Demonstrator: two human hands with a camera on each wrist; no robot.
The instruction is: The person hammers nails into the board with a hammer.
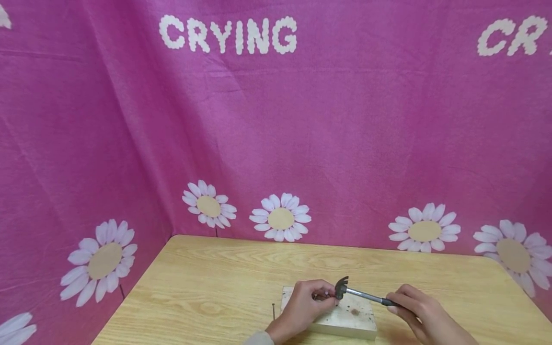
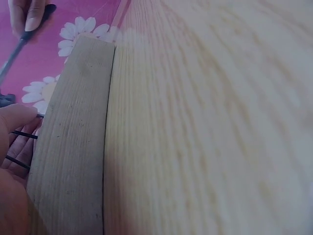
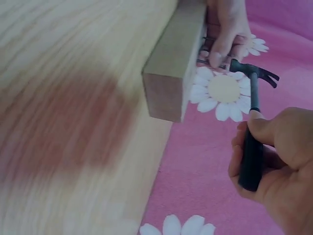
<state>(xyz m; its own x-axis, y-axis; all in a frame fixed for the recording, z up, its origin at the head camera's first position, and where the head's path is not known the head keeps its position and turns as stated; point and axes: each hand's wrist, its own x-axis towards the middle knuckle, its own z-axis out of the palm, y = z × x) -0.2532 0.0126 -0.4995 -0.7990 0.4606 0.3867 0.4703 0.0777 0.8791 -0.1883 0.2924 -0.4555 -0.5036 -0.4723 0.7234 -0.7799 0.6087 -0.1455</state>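
Currently, right hand (image 1: 418, 310) is gripping the claw hammer (image 1: 365, 294) by its black handle sleeve, fingers wrapping round. Hammer head is hovering left of that grip, beside the left fingertips, claw pointing up and striking face pointing down. Sleeve hold is probably giving swing room and keeping the right knuckles off the wood.

Left hand (image 1: 304, 306) is pinching a nail (image 2: 40, 115) between thumb and finger, over the wooden block (image 1: 342, 330). Nail is standing out of the block's top side, head toward the hammer face. Can't tell whether face and nail head are touching, or how deep the point is sitting. Pinch is likely there for keeping the shank straight.

Two standing nails (image 2: 23, 134) are showing under the left palm, so that hand is arching around them. Block is lying flat on the wood-grain table (image 1: 207, 282) beneath the left grip, presumably for solid backing. Loose nail (image 1: 273, 312) is waiting left of the block, near the left wrist; can't tell if it's lying or standing. Daisy-print cloth (image 1: 323, 143) is hanging beyond both hands.
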